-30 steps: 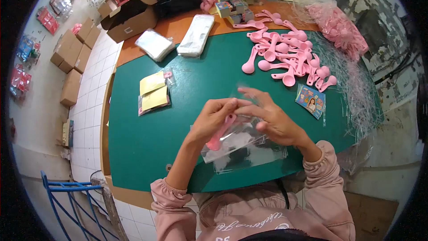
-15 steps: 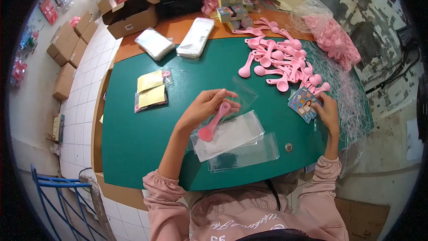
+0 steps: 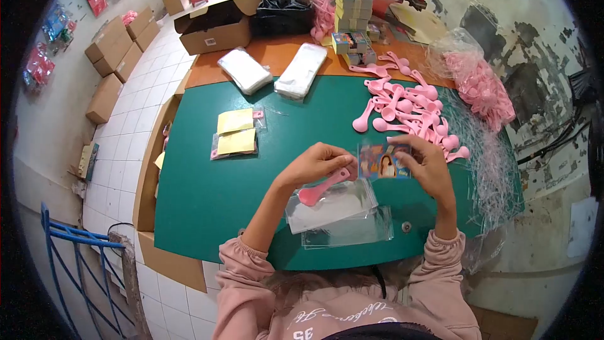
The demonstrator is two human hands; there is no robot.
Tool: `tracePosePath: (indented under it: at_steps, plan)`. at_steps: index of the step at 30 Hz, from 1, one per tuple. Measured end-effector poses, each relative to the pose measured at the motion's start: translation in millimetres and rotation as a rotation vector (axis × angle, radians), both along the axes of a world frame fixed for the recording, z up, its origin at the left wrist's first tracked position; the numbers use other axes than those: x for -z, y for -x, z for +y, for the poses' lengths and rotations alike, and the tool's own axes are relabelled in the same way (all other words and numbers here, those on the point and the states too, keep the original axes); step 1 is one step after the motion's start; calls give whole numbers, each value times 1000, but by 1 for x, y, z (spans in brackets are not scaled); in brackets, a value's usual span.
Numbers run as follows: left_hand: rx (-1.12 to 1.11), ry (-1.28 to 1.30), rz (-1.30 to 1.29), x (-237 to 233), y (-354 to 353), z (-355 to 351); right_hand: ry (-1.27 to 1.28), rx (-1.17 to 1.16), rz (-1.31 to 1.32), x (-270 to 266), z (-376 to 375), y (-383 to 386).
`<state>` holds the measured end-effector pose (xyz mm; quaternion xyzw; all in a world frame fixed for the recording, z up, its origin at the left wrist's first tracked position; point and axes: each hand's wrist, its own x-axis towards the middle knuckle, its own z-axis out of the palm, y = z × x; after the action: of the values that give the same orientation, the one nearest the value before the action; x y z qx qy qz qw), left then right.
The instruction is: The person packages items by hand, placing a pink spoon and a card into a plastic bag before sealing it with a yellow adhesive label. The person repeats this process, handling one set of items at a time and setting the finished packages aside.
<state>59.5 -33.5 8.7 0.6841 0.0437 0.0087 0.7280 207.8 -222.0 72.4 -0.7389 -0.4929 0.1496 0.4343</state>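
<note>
My left hand (image 3: pixel 323 165) is closed at the handle of a pink spoon (image 3: pixel 321 189), whose bowl hangs above the clear plastic sleeves (image 3: pixel 333 209). Between the thumb and fingers of my right hand (image 3: pixel 428 164) is a colourful printed card (image 3: pixel 384 162) with a figure on it. The card's left edge touches or nearly touches the fingers of my left hand. Beyond my right hand lies a heap of pink spoons (image 3: pixel 402 108).
Packets with yellow cards (image 3: pixel 236 142) lie on the left of the green table (image 3: pixel 207 214). Stacks of clear sleeves (image 3: pixel 302 70), bundled cards (image 3: pixel 353 12) and an open cardboard box (image 3: pixel 217 36) stand at the back. Shredded plastic (image 3: pixel 487 170) lies at the right edge.
My right hand has brought the card leftward from near the spoon heap to my left hand. My left hand's fingers have closed more. The camera view has shifted.
</note>
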Motion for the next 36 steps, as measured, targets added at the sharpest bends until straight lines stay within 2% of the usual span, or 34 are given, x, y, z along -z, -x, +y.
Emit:
tracePosePath:
  at_steps: [2, 5, 8, 10, 12, 14, 16, 18, 20, 21, 23, 25, 27, 29, 32, 34, 36]
  plan:
    - [-3, -105, 17, -1, 0, 3, 59, -39, 41, -4, 6, 1]
    - [-8, -192, 58, -3, -2, 7, -47, -94, -50, 2, 12, -7]
    - [8, -278, 58, 1, -7, 7, 7, -188, -95, -6, 20, -3]
    - [0, -307, 49, -2, -9, 3, 126, -205, -21, -7, 28, 1]
    - [-12, -218, -73, -9, -10, -3, 95, -246, -5, 13, 35, -5]
    - [-16, -302, -58, -3, -9, -2, 208, -370, 66, 28, 44, -9]
    - [-96, -491, 40, -1, -5, -3, 199, -384, 110, 41, 51, -6]
    - [-113, -549, 27, -1, 0, -1, 74, -418, 80, 50, 56, -2]
    - [-138, -531, 201, -12, 6, -2, 73, -394, 174, 60, 56, 2]
    - [-133, -528, 204, -10, 9, 0, 113, -404, 273, 66, 55, 1]
    - [-34, -246, 136, -2, 15, 10, 152, -405, 373, 72, 53, 0]
    - [11, -156, 122, 12, 20, 30, 145, -303, 646, 76, 50, -2]
    - [70, -41, 94, 16, 25, 46, 90, -226, 618, 79, 51, -6]
    - [13, -24, 86, 16, 26, 46, 46, -99, 623, 85, 53, -8]
    - [-62, -28, 63, 16, 26, 46, 7, -83, 784, 84, 55, -5]
    - [-56, 78, 97, 18, 26, 48, 23, -128, 748, 76, 54, -4]
    - [-59, -4, 70, 18, 26, 51, 73, -216, 694, 70, 55, -1]
